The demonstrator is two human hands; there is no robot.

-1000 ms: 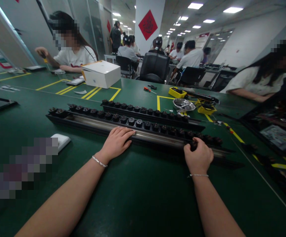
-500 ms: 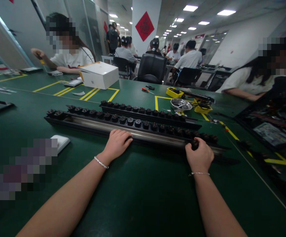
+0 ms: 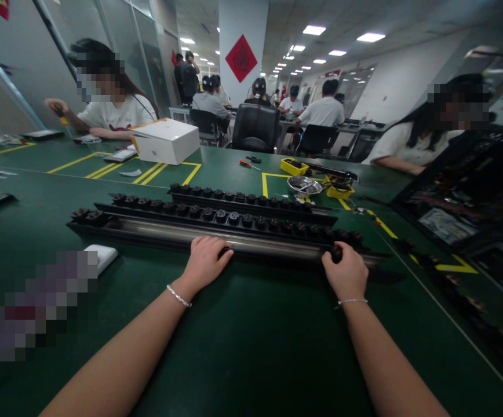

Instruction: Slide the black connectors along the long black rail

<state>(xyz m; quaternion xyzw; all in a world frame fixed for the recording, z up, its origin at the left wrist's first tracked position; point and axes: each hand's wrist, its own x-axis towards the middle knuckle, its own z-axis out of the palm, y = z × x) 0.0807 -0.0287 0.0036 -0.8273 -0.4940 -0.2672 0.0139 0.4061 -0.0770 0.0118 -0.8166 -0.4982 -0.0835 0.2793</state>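
Observation:
A long black rail with a row of black socket modules lies across the green table in front of me. My left hand rests on the near edge of this rail, fingers curled over it. My right hand is closed around a small black module at the rail's right part. A second, shorter black rail with similar modules lies just behind the first.
A white box stands at the back left beside a seated person. A metal bowl and yellow trays sit at the back right with a red screwdriver. A white block lies at my left. Black trays occupy the right.
My left hand has slid back toward the rail's near edge and its fingers have curled. The view has shifted; my right hand stays on the module.

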